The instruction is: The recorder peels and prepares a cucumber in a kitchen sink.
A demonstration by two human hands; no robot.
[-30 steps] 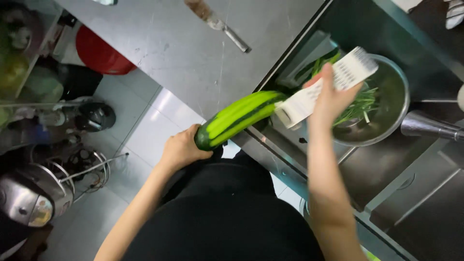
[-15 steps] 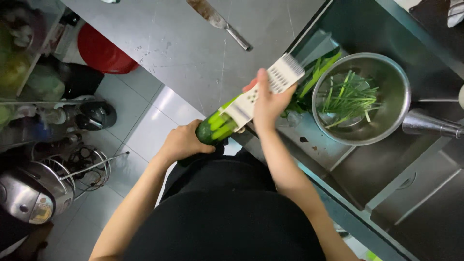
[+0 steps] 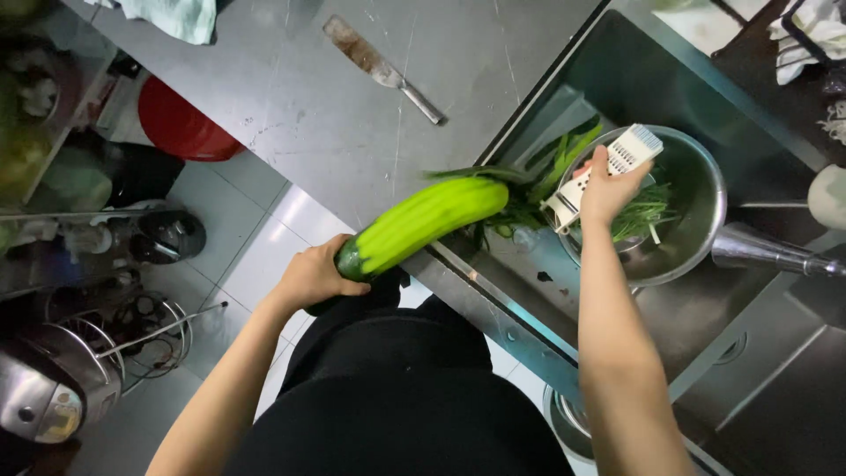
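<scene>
My left hand grips the dark unpeeled end of a long green gourd, mostly peeled to pale green, held level over the counter's front edge. My right hand holds a white flat peeler above a steel bowl in the sink. Green peel strips lie in the bowl, and more hang over the sink's edge near the gourd's tip. The peeler is off the gourd, to its right.
A cleaver lies on the grey steel counter. A cloth sits at the counter's far corner. The deep sink has a tap spout at right. Below left are a red bin, pots and a rice cooker.
My right hand slid the peeler down along the gourd toward my left hand, then lifted it away to the right over the bowl. The gourd stays in my left hand.
</scene>
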